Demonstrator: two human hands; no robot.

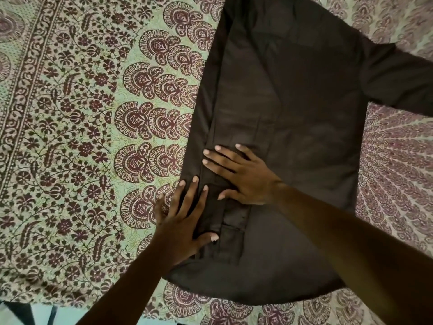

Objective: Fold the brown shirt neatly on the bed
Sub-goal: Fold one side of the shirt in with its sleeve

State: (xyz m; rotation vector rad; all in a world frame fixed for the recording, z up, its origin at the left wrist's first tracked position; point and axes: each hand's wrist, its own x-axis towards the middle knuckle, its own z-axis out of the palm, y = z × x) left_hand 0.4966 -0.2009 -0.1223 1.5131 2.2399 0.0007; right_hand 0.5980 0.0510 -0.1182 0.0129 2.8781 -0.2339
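The brown shirt (304, 118) lies flat on the bed, running from the top of the view to near the bed's front edge. Its left side is folded inward, with a sleeve laid lengthwise along that fold and its cuff (229, 221) between my hands. The other sleeve (398, 83) sticks out to the right. My left hand (182, 224) lies flat on the shirt's left edge beside the cuff, fingers spread. My right hand (239, 174) presses flat on the folded sleeve just above it, fingers spread. Neither hand grips the cloth.
A bedspread (82, 137) with a dark red floral and paisley print on pale green covers the bed. Its front edge runs along the bottom left, where a strip of light floor (18, 315) shows.
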